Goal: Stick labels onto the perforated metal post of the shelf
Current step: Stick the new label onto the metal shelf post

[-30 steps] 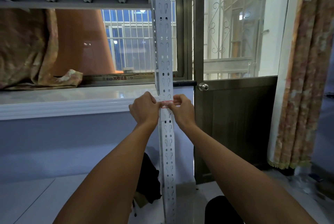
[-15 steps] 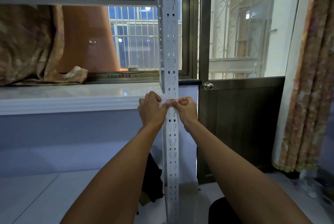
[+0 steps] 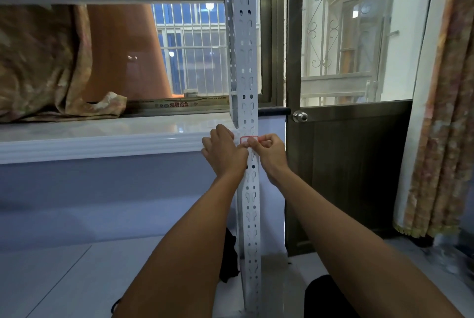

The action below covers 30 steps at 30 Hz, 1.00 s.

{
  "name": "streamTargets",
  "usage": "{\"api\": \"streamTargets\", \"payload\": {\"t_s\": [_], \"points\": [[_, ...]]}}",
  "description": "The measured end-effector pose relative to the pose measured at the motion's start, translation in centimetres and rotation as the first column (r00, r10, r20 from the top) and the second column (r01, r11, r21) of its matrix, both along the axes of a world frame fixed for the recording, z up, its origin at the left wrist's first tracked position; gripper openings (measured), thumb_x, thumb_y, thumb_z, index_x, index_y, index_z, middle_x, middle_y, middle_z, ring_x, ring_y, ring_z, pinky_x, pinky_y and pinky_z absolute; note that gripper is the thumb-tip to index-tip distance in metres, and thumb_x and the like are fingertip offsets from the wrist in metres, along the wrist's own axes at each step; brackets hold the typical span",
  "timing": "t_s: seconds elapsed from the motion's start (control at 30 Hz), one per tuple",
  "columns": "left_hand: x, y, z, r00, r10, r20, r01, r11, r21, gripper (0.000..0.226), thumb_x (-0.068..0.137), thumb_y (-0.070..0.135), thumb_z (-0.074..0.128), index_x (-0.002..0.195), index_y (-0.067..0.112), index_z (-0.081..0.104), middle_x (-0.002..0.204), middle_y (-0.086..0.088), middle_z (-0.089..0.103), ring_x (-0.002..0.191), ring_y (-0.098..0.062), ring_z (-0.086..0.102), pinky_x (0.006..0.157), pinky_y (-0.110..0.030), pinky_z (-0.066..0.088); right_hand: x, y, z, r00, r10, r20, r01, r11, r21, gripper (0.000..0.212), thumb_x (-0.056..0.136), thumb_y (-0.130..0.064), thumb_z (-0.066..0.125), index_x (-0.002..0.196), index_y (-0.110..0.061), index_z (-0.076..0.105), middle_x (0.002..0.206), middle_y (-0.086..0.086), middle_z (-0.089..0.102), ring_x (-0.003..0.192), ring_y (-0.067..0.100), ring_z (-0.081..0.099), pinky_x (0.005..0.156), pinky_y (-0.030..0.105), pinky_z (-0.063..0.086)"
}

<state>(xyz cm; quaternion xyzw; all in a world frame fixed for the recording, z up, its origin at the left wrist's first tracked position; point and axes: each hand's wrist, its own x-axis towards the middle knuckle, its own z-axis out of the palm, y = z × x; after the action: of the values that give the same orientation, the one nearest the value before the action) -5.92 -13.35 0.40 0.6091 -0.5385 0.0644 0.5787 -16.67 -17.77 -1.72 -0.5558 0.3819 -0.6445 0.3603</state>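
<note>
Head view: a red-bordered label [image 3: 248, 139] lies on the white post [image 3: 246, 66], level with the sill [image 3: 102, 135].
Its print is too small to read. Right hand [image 3: 269, 155], fingers curled, pinches the label's right edge; left hand [image 3: 223, 153], fingers bent, presses beside its left edge. Behind, a window-frame sticker [image 3: 177, 105] bears Chinese characters. Door knob [image 3: 300, 116] sits right of the post.

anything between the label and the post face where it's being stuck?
Nothing visible. The red-bordered label lies against the front face of the perforated metal post, with the left hand and right hand at its two sides. Only their fingertips overlap it.
</note>
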Motion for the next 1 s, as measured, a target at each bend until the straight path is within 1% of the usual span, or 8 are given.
{"api": "streamTargets", "payload": {"t_s": [0.17,0.33,0.4,0.5,0.57,0.67,0.83,1.0], "points": [[0.1,-0.2,-0.2,1.000,-0.014,0.018,0.014,1.000,0.011,0.037,0.083,0.027,0.076,0.095,0.022,0.041,0.101,0.004,0.050,0.100,-0.021,0.042,0.084,-0.033,0.029,0.2,-0.2,0.1,0.994,-0.061,-0.089,0.058,0.998,-0.032,0.025,0.090,-0.038,0.072,0.097,-0.021,0.055,0.096,0.003,0.071,0.090,0.022,0.072,0.085,0.046,0.060],[0.6,-0.2,-0.7,0.997,-0.068,0.024,0.068,0.998,-0.017,0.035,0.084,0.027,0.077,0.094,0.024,0.043,0.099,0.006,0.051,0.096,-0.016,0.039,0.083,-0.030,0.026,-0.6,0.1,-0.2,0.993,0.047,-0.104,-0.053,0.997,-0.055,0.032,0.087,-0.032,0.076,0.102,-0.015,0.053,0.096,0.001,0.073,0.089,0.020,0.074,0.083,0.040,0.062],[0.9,-0.3,-1.2,0.997,-0.064,0.036,0.066,0.997,-0.045,0.032,0.085,0.020,0.076,0.095,0.024,0.047,0.099,0.006,0.053,0.097,-0.016,0.040,0.084,-0.031,0.030,-0.8,-0.1,-0.3,0.992,0.036,-0.124,-0.043,0.998,-0.056,0.029,0.088,-0.027,0.075,0.102,-0.014,0.053,0.097,0.002,0.074,0.088,0.019,0.074,0.083,0.044,0.062],[1.2,-0.4,-1.9,0.993,-0.119,0.015,0.120,0.987,-0.104,0.027,0.088,0.008,0.070,0.098,0.023,0.051,0.097,0.006,0.053,0.098,-0.015,0.042,0.082,-0.036,0.046,-0.3,-0.3,-0.2,0.992,0.003,-0.129,-0.008,0.999,-0.041,0.027,0.088,-0.024,0.075,0.099,-0.014,0.053,0.096,0.001,0.075,0.085,0.017,0.075,0.081,0.048,0.062],[1.1,-0.2,-2.1,0.986,-0.165,-0.008,0.162,0.976,-0.148,0.022,0.089,0.014,0.070,0.098,0.023,0.052,0.096,0.007,0.053,0.098,-0.014,0.042,0.076,-0.033,0.048,-0.6,-0.2,0.3,0.987,-0.004,-0.162,0.000,1.000,-0.022,0.030,0.086,-0.025,0.078,0.099,-0.012,0.054,0.095,0.002,0.075,0.085,0.017,0.075,0.081,0.045,0.062],[0.2,0.2,-1.4,0.988,-0.137,-0.066,0.124,0.977,-0.175,0.023,0.088,0.032,0.074,0.096,0.025,0.053,0.094,0.008,0.055,0.094,-0.014,0.045,0.069,-0.027,0.044,-1.8,-0.1,1.7,0.974,0.041,-0.225,-0.038,0.999,0.020,0.036,0.083,-0.033,0.080,0.099,-0.009,0.057,0.093,0.006,0.075,0.086,0.020,0.075,0.082,0.039,0.061],[-0.5,-0.4,0.0,0.986,-0.035,-0.163,0.022,0.997,-0.080,0.029,0.084,0.034,0.077,0.092,0.024,0.051,0.094,0.007,0.056,0.095,-0.017,0.045,0.072,-0.034,0.048,-1.8,-0.1,2.1,0.992,0.076,-0.100,-0.071,0.996,0.055,0.026,0.096,-0.026,0.066,0.095,-0.002,0.059,0.090,0.011,0.075,0.085,0.024,0.076,0.082,0.037,0.062],[-0.5,-0.2,1.1,0.985,-0.003,-0.174,0.003,1.000,0.002,0.030,0.084,0.030,0.078,0.092,0.022,0.051,0.098,0.006,0.056,0.095,-0.017,0.045,0.076,-0.035,0.048,-1.9,0.3,2.3,0.988,0.075,-0.136,-0.069,0.996,0.052,0.027,0.097,-0.027,0.064,0.100,-0.001,0.057,0.090,0.010,0.075,0.084,0.021,0.076,0.078,0.032,0.062]]}}
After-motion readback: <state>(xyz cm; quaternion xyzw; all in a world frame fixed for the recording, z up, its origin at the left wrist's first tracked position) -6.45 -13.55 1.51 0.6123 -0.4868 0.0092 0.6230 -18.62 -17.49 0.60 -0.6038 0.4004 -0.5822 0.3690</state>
